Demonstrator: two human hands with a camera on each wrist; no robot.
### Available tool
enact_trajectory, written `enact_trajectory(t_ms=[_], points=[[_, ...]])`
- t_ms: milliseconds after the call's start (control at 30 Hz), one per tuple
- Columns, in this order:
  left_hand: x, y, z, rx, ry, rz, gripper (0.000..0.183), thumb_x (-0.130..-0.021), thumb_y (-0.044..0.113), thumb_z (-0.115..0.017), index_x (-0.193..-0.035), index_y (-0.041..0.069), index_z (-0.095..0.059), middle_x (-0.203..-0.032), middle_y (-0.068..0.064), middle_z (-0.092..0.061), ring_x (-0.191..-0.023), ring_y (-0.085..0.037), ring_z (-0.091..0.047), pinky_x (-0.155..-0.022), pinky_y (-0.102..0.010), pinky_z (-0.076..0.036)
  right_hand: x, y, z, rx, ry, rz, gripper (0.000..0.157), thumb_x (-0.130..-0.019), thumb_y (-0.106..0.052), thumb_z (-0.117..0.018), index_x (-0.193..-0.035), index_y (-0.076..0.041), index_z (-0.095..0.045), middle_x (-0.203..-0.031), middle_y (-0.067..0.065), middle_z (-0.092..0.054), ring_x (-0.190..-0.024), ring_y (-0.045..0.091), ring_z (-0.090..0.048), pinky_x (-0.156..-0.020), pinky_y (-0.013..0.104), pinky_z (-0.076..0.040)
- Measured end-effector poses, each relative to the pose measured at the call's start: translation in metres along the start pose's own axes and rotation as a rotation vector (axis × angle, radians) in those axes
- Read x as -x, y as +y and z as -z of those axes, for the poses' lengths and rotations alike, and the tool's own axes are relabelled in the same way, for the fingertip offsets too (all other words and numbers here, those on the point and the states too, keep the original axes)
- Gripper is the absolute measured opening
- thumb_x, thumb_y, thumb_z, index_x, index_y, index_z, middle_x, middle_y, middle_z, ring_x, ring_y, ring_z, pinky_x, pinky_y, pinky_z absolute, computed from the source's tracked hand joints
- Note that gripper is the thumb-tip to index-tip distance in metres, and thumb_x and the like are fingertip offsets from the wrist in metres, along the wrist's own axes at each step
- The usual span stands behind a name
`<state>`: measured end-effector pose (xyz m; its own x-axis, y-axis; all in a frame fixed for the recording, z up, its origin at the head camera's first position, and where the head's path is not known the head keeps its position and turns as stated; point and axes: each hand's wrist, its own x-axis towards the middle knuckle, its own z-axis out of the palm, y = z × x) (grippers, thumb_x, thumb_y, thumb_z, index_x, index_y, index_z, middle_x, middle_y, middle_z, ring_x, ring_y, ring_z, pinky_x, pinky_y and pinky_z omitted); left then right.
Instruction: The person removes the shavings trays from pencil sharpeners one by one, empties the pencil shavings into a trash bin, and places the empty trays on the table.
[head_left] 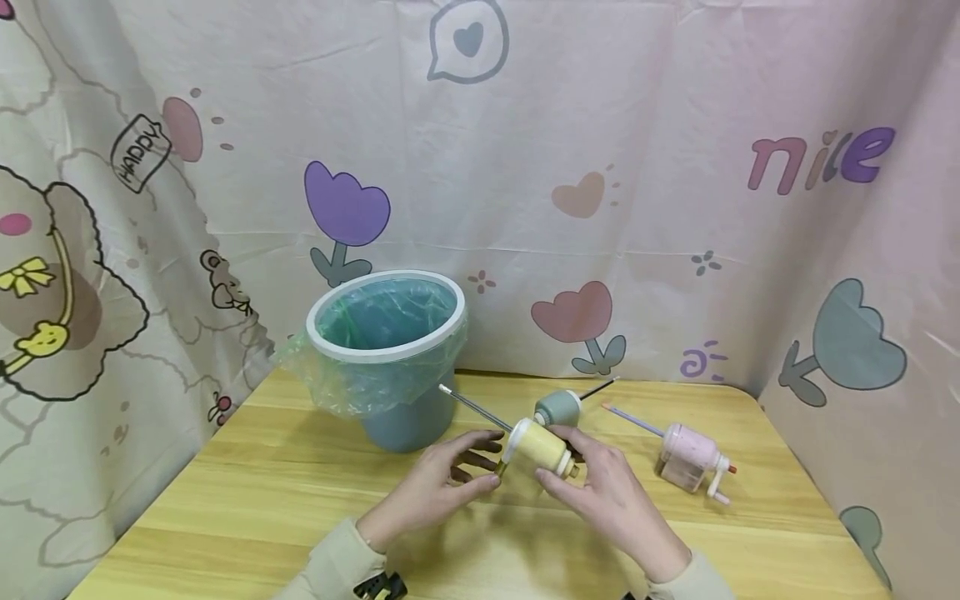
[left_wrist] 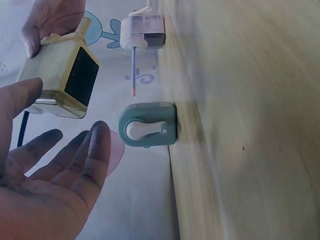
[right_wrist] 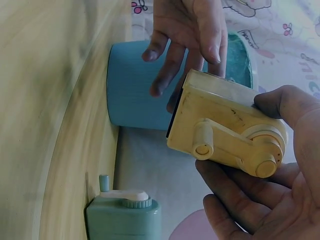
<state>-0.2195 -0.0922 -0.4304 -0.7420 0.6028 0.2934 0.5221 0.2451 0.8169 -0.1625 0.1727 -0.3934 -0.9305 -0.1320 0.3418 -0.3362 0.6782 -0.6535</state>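
Note:
A yellow hand-crank pencil sharpener [head_left: 540, 447] is raised above the table, tilted, with a dark pencil [head_left: 480, 410] sticking out of its front. My right hand [head_left: 618, 496] grips its crank end between thumb and fingers; in the right wrist view the crank side of the sharpener [right_wrist: 220, 120] faces the camera. Close to its front end, my left hand [head_left: 438, 482] has its fingers spread and loosely bent. The left thumb overlaps the sharpener's edge in the left wrist view, while the other fingers of the left hand [left_wrist: 65, 185] stand apart from it.
Behind the hands sits a green sharpener [head_left: 558, 408] with a black pencil in it. A pink sharpener [head_left: 690, 448] holding a blue pencil stands to the right on the wooden table [head_left: 255, 500]. At the back left is a blue bin [head_left: 412, 421] lined with a clear bag.

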Motion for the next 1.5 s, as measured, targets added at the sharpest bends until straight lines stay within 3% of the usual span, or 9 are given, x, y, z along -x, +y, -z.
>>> enact_trajectory(t_ms=[233, 533, 900, 1500], points=[[-0.0001, 0.0028, -0.0014, 0.085, -0.021, 0.003, 0.055, -0.103, 0.027, -0.074, -0.152, 0.010, -0.056, -0.152, -0.016, -0.062, -0.119, -0.025, -0.076, -0.091, -0.026, -0.066, 0.0022, -0.0029, -0.0029, -0.013, -0.009, 0.047, 0.055, -0.092, -0.035, -0.085, -0.141, -0.016, -0.068, -0.103, -0.004, -0.077, -0.086, 0.002, -0.064, -0.079, 0.026, -0.059], [-0.0001, 0.0017, -0.0035, 0.080, -0.013, -0.040, 0.043, -0.103, 0.022, -0.075, -0.140, 0.005, -0.063, -0.138, -0.019, -0.070, -0.115, -0.023, -0.077, -0.084, -0.027, -0.067, 0.0050, -0.0020, -0.0057, -0.025, -0.014, 0.124, 0.054, -0.093, -0.035, -0.084, -0.142, -0.015, -0.068, -0.102, -0.008, -0.076, -0.089, 0.001, -0.064, -0.082, 0.027, -0.060], [0.0016, 0.0020, -0.0008, 0.126, -0.012, 0.046, 0.048, -0.097, 0.021, -0.081, -0.137, -0.001, -0.066, -0.129, -0.021, -0.072, -0.106, -0.008, -0.074, -0.084, -0.025, -0.065, 0.0048, -0.0001, -0.0051, -0.049, -0.028, 0.203, 0.047, -0.094, -0.035, -0.083, -0.137, -0.021, -0.069, -0.102, -0.012, -0.075, -0.088, -0.001, -0.063, -0.079, 0.026, -0.059], [0.0018, 0.0018, 0.0056, 0.212, -0.071, 0.068, 0.043, -0.092, 0.014, -0.085, -0.128, -0.005, -0.070, -0.116, -0.019, -0.076, -0.103, -0.008, -0.073, -0.088, -0.026, -0.066, 0.0032, 0.0052, -0.0019, -0.060, -0.086, 0.232, 0.047, -0.093, -0.033, -0.084, -0.137, -0.023, -0.068, -0.111, -0.013, -0.076, -0.093, -0.001, -0.067, -0.085, 0.027, -0.061]])
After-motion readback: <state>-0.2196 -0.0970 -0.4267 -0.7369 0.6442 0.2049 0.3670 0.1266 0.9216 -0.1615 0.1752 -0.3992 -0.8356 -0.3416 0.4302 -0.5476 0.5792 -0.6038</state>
